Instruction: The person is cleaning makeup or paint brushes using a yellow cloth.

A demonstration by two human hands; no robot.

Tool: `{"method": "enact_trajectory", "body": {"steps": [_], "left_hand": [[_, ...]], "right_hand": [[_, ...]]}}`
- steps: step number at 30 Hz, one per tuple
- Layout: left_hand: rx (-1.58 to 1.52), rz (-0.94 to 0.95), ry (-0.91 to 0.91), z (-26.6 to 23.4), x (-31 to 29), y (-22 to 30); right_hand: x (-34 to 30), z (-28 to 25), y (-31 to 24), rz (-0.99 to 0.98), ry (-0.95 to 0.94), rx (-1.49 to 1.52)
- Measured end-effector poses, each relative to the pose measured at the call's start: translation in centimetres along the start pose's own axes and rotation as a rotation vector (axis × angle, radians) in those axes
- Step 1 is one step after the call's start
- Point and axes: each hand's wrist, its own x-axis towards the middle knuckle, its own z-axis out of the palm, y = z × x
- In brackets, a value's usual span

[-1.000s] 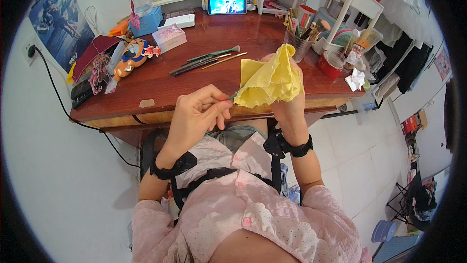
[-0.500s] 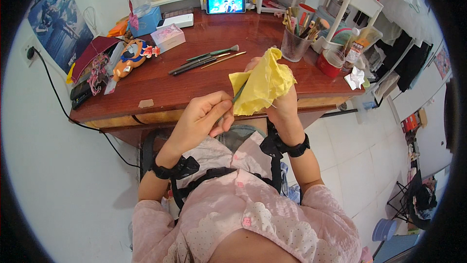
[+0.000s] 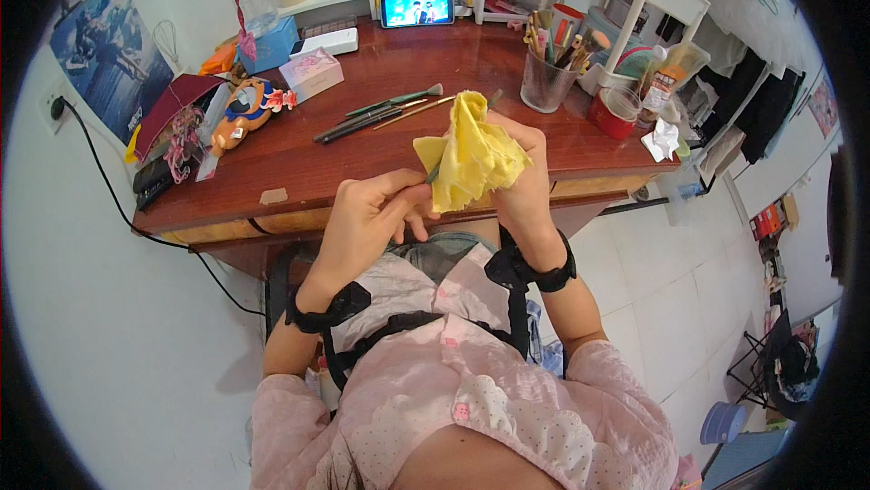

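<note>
Over the desk's front edge, my right hand is closed round a crumpled yellow cloth, with most of its fingers hidden behind the folds. A dark green makeup brush runs into the cloth. My left hand pinches the handle end of this brush between thumb and fingers, its other fingers curled loosely below. A greyish tip, probably the bristles, shows past the cloth's far right side. Beyond the cloth, several makeup brushes lie side by side on the reddish-brown desk.
A glass of upright brushes stands at the right, near a red jar and a crumpled white tissue. A phone with a lit screen leans at the back. An orange plush toy and a small box are at the left.
The cloth has shifted slightly left and its folds are bunched tighter in my right hand. A greyish tip now shows beyond it. My left hand still pinches the brush handle.
</note>
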Motion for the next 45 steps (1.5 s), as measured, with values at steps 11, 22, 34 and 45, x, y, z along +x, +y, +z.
{"method": "enact_trajectory", "body": {"steps": [11,22,34,45], "left_hand": [[-0.101,0.086,0.09,0.7,0.4,-0.3],[-0.194,-0.046,-0.109,-0.4,-0.1,0.6],[-0.043,-0.019,0.018,0.0,0.0,0.3],[-0.144,-0.025,-0.115,-0.1,0.0,0.3]], "right_hand": [[0.0,0.2,0.0,-0.045,0.033,-0.037],[0.2,-0.3,0.3,0.095,-0.096,0.116],[-0.2,0.0,-0.3,0.017,0.029,-0.008],[0.0,0.0,-0.3,0.279,-0.078,0.304]]}}
